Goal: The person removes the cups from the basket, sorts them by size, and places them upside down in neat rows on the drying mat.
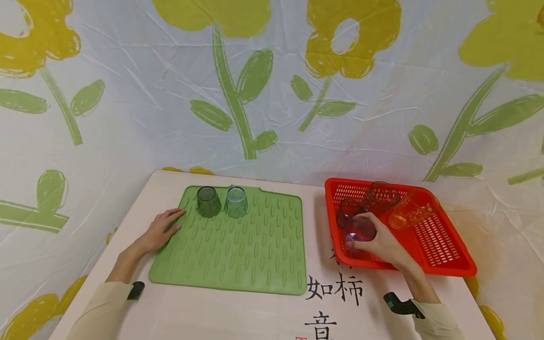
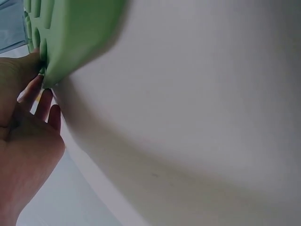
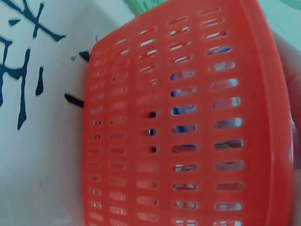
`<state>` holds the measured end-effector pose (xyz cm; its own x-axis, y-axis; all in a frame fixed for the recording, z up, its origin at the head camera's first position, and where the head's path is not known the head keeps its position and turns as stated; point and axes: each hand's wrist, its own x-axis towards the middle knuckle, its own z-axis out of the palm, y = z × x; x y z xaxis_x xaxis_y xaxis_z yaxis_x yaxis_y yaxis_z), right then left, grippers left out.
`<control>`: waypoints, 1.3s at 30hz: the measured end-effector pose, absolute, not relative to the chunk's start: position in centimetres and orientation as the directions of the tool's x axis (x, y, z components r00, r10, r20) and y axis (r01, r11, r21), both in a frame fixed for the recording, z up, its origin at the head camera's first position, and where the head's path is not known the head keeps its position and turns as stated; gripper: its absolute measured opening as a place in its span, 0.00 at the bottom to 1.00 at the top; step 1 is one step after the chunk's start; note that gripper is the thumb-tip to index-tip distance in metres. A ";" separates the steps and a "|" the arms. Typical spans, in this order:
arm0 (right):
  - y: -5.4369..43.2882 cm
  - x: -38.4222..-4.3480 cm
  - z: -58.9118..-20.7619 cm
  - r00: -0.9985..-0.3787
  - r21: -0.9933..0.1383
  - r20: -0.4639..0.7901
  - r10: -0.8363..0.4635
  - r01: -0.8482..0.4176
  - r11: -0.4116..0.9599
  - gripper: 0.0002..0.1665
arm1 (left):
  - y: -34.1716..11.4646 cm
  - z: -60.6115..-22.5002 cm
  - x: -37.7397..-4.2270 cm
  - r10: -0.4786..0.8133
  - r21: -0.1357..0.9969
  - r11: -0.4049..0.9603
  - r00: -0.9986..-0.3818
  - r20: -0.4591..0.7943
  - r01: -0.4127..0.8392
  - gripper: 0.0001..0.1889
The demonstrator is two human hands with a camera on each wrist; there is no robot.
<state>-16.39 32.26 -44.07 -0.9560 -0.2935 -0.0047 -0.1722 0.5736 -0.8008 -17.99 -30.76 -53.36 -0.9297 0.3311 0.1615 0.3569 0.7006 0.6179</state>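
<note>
- The purple glass (image 1: pixel 360 229) is inside the red basket (image 1: pixel 456 270), at its near left corner, with the right hand (image 1: pixel 380 243) over it; thumb and fingers curl round its side, pinching it.
- Smooth, rounded walls could let it slip if that pinch is too light or sits off-centre.
- The dark glass (image 1: pixel 346 210) stands close behind it, near the tall clear glass (image 1: pixel 379 198); a sideways or hurried lift could knock them together and chip a rim.
- A lift kept too low could catch the basket's wall and drag or tip the basket.
- The left hand (image 1: pixel 163 229) rests at the left edge of the green mat (image 1: pixel 238 264), fingers loosely extended, thumb apart. A careless push there could shift the mat and unsettle the grey glass (image 1: pixel 208 202) and the pale blue glass (image 1: pixel 236 202) standing on it.
- How firmly the left fingers press cannot be told.
- In the right wrist view the basket's slotted wall hides the grip; only purple-blue slivers show through, and the hand is cut off at the edge.
- The amber-looking glass (image 1: pixel 410 210) blends with the red behind it, so its outline and true colour are hard to make out.
</note>
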 end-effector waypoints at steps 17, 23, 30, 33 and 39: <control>29.8 -16.9 -41.6 -0.985 -0.866 0.021 -0.170 -0.103 0.489 0.41 | -29.7 -51.3 -17.7 0.266 0.665 0.661 -0.937 0.226 0.348 0.19; 28.9 -17.1 -41.0 -0.981 -0.892 0.059 -0.183 -0.134 0.432 0.40 | -29.0 -50.2 -17.7 0.212 0.662 0.667 -0.938 0.273 0.343 0.18; 27.5 -17.1 -39.9 -0.978 -0.902 0.068 -0.197 -0.145 0.407 0.40 | -27.3 -48.3 -17.4 0.158 0.659 0.652 -0.918 0.364 0.374 0.18; 26.7 -17.3 -39.4 -0.980 -0.901 0.056 -0.193 -0.133 0.413 0.42 | -26.4 -47.3 -17.2 0.147 0.656 0.653 -0.913 0.381 0.379 0.17; 25.3 -17.7 -39.3 -0.984 -0.886 0.052 -0.172 -0.125 0.446 0.43 | -24.6 -45.9 -17.3 0.158 0.652 0.634 -0.896 0.416 0.415 0.17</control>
